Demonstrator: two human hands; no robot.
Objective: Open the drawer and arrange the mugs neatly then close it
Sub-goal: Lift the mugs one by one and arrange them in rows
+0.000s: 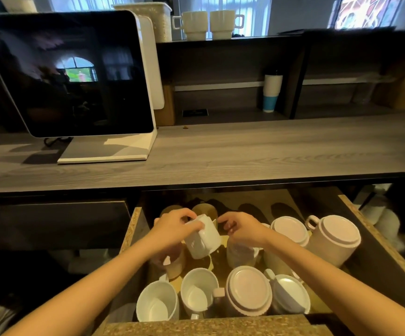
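Two bare hands work over an open chipboard drawer (pixel 376 241) of white ceramic mugs.
The left hand (pixel 172 229) grips a tilted white mug (pixel 205 238) above the drawer's far left; the right hand (pixel 241 229) hovers beside it, fingers curled, empty.

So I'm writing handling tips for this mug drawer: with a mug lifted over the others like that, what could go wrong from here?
1. The left hand holds the white mug tilted above a crowded drawer; a slip would likely chip the mugs below.
2. The right hand reaches among tightly packed upside-down mugs and could knock one.
3. Two front mugs stand mouth-up while others are inverted, so rims may clash when the drawer closes.
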